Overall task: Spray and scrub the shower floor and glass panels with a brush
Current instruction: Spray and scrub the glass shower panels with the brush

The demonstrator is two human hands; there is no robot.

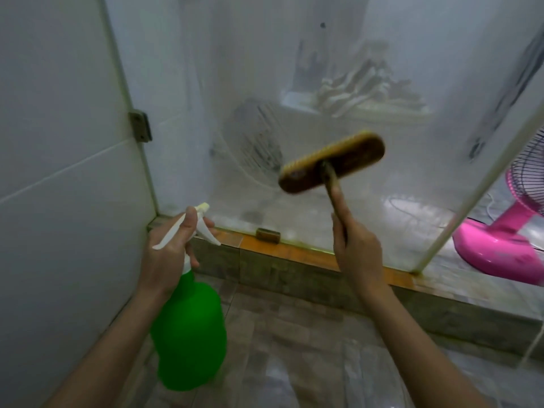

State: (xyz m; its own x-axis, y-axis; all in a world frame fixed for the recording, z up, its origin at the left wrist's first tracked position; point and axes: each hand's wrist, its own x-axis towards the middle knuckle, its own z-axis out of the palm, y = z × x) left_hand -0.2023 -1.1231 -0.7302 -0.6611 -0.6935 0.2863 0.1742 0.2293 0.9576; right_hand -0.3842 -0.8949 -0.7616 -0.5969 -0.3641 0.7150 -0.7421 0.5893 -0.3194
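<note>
Left grip (170, 251) clamps the spray bottle (191, 334), right grip (356, 254) the brush (332, 161) before soapy glass (206, 83); pink fan (500, 248) beyond.

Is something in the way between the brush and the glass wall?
Nothing visible is. The brush, held by the right hand, is up right in front of the streaky glass panel. The green spray bottle in the left hand is lower and off to the left.

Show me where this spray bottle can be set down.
Bare floor tiles between the green spray bottle and the curb are free. Crowded: past the glass panel, the pink fan takes the floor.
</note>
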